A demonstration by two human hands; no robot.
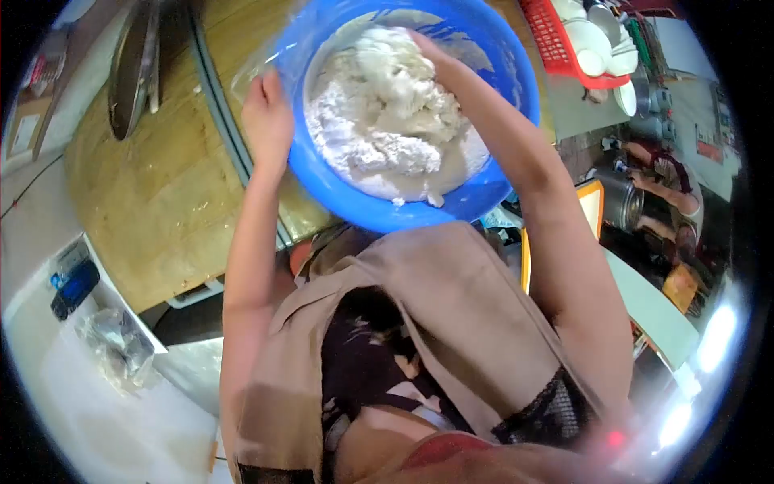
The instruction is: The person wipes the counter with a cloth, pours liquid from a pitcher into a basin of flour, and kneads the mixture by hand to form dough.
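A big blue basin (504, 173) holds white flour (355, 149) with a pale, lumpy dough (395, 68) rising out of it. My right hand (423, 50) reaches into the basin from the right and grips the far side of the dough. Its fingertips are buried, and the dough's top is smeared by motion. At the left outside of the rim is my left hand (268, 105), fingers curled round what looks like a see-through plastic piece (250, 71). The plastic's outline is blurred over the rim, so its full shape is unclear.
Under the basin is a wooden table (153, 210) with a grey strip (214, 97) across it. A red basket (556, 40) of white bowls (592, 60) stands at the upper right. Farther right, another person (673, 181) works beside a metal pot (621, 202).
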